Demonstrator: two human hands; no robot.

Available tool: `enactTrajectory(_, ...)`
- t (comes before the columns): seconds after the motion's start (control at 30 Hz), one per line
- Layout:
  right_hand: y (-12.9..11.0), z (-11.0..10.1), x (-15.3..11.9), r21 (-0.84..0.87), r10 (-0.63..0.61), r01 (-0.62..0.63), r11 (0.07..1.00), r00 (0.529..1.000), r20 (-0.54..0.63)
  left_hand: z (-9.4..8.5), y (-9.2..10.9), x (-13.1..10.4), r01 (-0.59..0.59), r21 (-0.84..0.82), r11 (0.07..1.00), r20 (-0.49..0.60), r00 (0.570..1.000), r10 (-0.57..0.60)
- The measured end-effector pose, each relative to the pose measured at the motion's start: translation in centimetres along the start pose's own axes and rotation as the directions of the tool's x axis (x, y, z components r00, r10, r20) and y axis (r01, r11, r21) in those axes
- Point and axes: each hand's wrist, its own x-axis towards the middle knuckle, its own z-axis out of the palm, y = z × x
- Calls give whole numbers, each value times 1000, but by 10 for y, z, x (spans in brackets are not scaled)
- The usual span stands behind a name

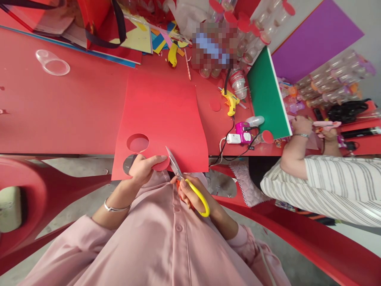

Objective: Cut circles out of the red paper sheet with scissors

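The left hand (143, 167) is pinching a red paper sheet (162, 119) overhanging the desk (59, 111) edge, while the right hand (190, 194) is gripping yellow-handled scissors (186, 180), blades parted at the sheet's edge.

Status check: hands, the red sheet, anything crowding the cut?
Left hand pinching red sheet at its near edge. Right hand gripping yellow-handled scissors, blades at that edge. Round hole beside the left hand.

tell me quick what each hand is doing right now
Left hand: closed on the near edge of the red paper sheet.
Right hand: closed on the yellow-handled scissors, blades open at the paper.
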Motion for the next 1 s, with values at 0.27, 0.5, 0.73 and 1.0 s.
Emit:
enactTrajectory(0.27,4,-1,0,32,10,-10,999,1000,8,0,0,-1,-9,-3,1000,10,1000,9)
enactTrajectory(0.5,2,-2,0,16,-11,11,1000,1000,9,2,2,-2,20,6,1000,-45,999,-20)
enactTrajectory(0.73,-2,-3,-1,-66,-23,23,998,1000,3,2,4,-3,38,12,999,-66,997,-37)
enactTrajectory(1.0,-8,-6,-1,-154,-69,71,985,997,17,1,5,-5,18,4,1000,-13,1000,-18)
